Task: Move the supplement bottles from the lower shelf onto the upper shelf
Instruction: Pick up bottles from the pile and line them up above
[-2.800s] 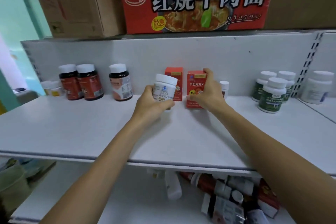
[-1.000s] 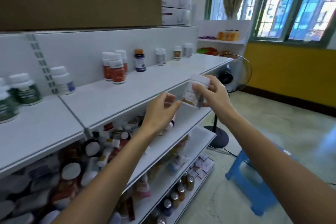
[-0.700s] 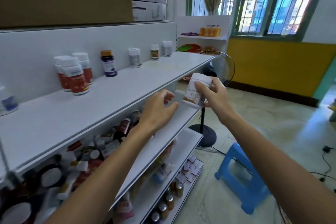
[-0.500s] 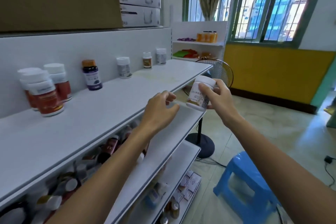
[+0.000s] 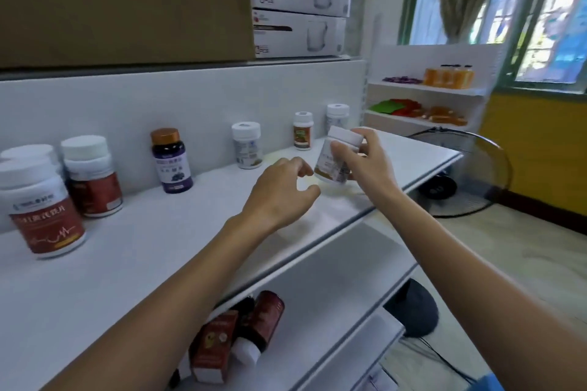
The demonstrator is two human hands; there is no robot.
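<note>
My right hand (image 5: pixel 365 165) grips a white supplement bottle (image 5: pixel 333 159) with a white cap, slightly tilted, just above the right part of the upper shelf (image 5: pixel 133 257). My left hand (image 5: pixel 279 194) hovers to the left of the bottle with loosely curled fingers and holds nothing. Along the back of the upper shelf stand red-labelled bottles (image 5: pixel 41 206), a purple bottle (image 5: pixel 171 162) and three small white bottles (image 5: pixel 247 144). On the lower shelf (image 5: pixel 336 289) lie a dark red bottle (image 5: pixel 260 324) and a red box (image 5: pixel 212 346).
Cardboard and white boxes (image 5: pixel 298 9) sit on the top shelf. A standing fan (image 5: pixel 460 174) is on the floor past the shelf end. A side rack (image 5: pixel 425 95) with orange bottles stands by the window. A blue stool (image 5: pixel 489 386) shows at the bottom right corner.
I turned from the left section toward the right end of the shelving. My right hand raised the white bottle from in front of the shelf edge to over the upper shelf; my left hand followed.
</note>
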